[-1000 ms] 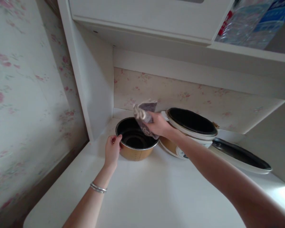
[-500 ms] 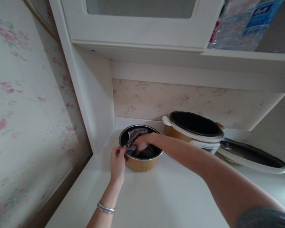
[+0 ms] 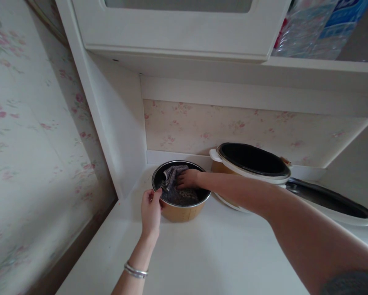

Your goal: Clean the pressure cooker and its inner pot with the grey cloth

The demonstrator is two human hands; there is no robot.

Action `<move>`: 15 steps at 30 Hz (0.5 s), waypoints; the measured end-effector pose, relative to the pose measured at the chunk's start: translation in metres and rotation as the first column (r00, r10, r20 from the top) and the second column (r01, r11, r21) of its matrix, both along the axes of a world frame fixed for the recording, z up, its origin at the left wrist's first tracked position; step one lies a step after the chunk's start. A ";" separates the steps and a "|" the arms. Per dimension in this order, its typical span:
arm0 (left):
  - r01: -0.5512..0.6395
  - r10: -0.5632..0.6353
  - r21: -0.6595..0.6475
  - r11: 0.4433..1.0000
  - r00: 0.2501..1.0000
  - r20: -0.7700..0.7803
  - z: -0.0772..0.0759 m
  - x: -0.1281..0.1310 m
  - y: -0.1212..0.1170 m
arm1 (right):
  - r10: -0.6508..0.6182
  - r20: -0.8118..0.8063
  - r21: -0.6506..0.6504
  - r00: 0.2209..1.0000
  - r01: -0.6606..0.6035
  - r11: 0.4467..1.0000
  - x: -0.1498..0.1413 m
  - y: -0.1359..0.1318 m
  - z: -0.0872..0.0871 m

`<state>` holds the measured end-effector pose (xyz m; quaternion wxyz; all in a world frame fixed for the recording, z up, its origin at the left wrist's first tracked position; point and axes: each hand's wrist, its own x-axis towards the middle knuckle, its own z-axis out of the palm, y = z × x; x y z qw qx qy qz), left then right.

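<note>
A round inner pot (image 3: 184, 212), gold outside and dark inside, stands on the white counter near the back left corner. My left hand (image 3: 150, 209) pinches its near-left rim between thumb and fingers. My right hand (image 3: 187, 179) reaches inside the pot and presses a grey patterned cloth (image 3: 179, 196) against the bottom and the far wall; the fingers are closed down on the cloth. A silver bracelet sits on my left wrist.
A rice cooker body (image 3: 251, 168) with its lid (image 3: 329, 203) flung open to the right stands just right of the pot. The white counter (image 3: 214, 254) stretches toward me. A cabinet (image 3: 177, 24) hangs overhead, and wrapped water bottles (image 3: 320, 28) sit on a shelf at the upper right.
My right hand brought the cloth down from above the pot into it and now spreads it across the bottom. My left hand stayed on the rim.
</note>
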<state>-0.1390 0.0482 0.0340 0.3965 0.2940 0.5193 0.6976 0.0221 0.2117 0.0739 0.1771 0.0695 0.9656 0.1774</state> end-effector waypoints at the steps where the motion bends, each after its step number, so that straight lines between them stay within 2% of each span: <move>1: 0.002 -0.002 0.000 1.000 1.000 -0.008 -0.001 0.000 0.001 | 0.060 0.011 0.003 0.998 -0.060 0.998 0.001 0.003 -0.003; 4: 0.003 -0.003 0.003 1.000 1.000 -0.026 -0.004 0.001 0.002 | 0.186 -0.005 0.014 0.983 -0.186 0.983 0.000 0.014 -0.009; 7: -0.001 0.002 0.018 1.000 0.999 -0.054 -0.005 0.003 0.002 | 0.254 -0.042 0.032 0.966 -0.253 0.967 -0.005 0.023 -0.015; 11: 0.011 -0.010 0.014 1.000 0.996 -0.093 -0.002 0.004 0.001 | 0.288 -0.109 0.015 0.951 -0.288 0.957 -0.015 0.029 -0.021; 15: 0.010 -0.010 -0.002 1.000 0.989 -0.147 -0.002 0.002 0.001 | 0.271 -0.178 -0.083 0.946 -0.289 0.954 -0.022 0.031 -0.019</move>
